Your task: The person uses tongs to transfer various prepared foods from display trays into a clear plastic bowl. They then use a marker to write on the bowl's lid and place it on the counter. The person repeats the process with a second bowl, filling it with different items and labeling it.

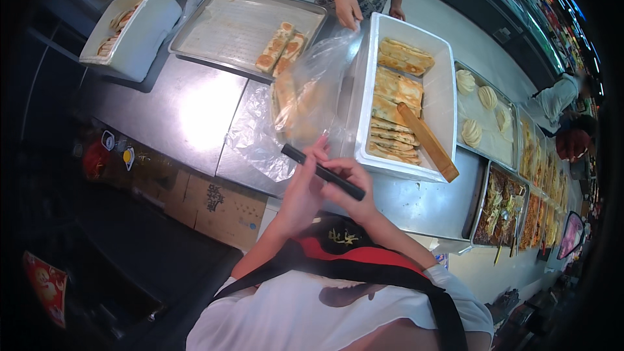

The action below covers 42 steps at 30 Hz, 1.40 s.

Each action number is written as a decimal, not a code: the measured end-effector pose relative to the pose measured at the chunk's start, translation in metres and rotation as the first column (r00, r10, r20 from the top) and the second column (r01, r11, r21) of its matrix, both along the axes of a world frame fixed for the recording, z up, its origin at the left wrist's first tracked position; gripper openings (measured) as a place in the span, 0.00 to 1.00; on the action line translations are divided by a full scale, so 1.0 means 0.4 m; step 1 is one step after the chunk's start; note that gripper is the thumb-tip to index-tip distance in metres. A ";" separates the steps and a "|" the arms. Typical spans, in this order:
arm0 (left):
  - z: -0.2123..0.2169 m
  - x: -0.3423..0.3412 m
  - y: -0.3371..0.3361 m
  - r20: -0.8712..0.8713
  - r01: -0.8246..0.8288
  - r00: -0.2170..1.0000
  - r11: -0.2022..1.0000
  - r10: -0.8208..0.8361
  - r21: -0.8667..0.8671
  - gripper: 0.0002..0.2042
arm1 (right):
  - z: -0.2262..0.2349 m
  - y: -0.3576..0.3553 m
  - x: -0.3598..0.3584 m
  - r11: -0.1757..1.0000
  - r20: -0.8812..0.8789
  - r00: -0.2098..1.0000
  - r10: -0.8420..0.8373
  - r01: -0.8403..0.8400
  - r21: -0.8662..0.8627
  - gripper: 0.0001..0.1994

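Note:
My left hand (303, 190) and my right hand (350, 185) come together in front of my body at the table's near edge. Between them slants a thick, black, pen-shaped stick (333, 178), its far end pointing up and left. My right fingers wrap around its lower part. The left hand is closed against its upper part, partly hidden by it. Just beyond my fingers, a clear plastic bag (318, 78) with golden flatbreads (292, 101) inside stands on the table. Across the table, another person's hand (348, 12) is at the bag's top.
A white foam box (448, 78) holds flatbreads, with a wooden slat (426, 140) leaning across its near rim. A metal tray (221, 23) bears filled breads (276, 49). Another white box (146, 32) stands far left. At right are a bun tray (487, 140) and several food trays.

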<state>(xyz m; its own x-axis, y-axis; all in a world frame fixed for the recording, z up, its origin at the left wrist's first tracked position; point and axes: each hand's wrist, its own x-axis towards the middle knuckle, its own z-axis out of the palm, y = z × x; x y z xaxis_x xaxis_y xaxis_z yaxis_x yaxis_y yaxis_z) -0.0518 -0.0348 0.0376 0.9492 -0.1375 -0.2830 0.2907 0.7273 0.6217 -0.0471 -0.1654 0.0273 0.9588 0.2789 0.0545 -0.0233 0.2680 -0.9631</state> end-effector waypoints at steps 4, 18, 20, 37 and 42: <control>-0.039 -0.034 0.118 0.240 0.009 0.970 0.990 -0.043 0.138 0.15 | -0.016 0.045 0.038 0.990 0.099 0.992 -0.080 0.068 0.121 0.06; -0.017 -0.100 0.223 -0.071 0.419 0.638 0.268 -0.767 0.868 0.19 | 0.036 0.032 0.031 0.906 -0.142 0.946 0.291 -0.320 -0.277 0.11; -0.016 -0.117 0.220 0.018 0.403 0.624 0.341 -0.782 0.849 0.18 | 0.057 0.001 0.044 0.881 -0.174 0.926 0.335 -0.373 -0.292 0.10; -0.520 0.374 0.251 0.215 -0.340 0.575 0.009 -0.789 0.940 0.30 | -0.204 0.316 0.433 0.824 0.317 0.923 -0.216 0.347 -0.447 0.12; -0.553 0.366 0.255 0.184 -0.399 0.483 -0.028 -0.856 0.916 0.32 | -0.337 0.299 0.457 0.633 0.246 0.877 -0.412 0.470 -0.615 0.14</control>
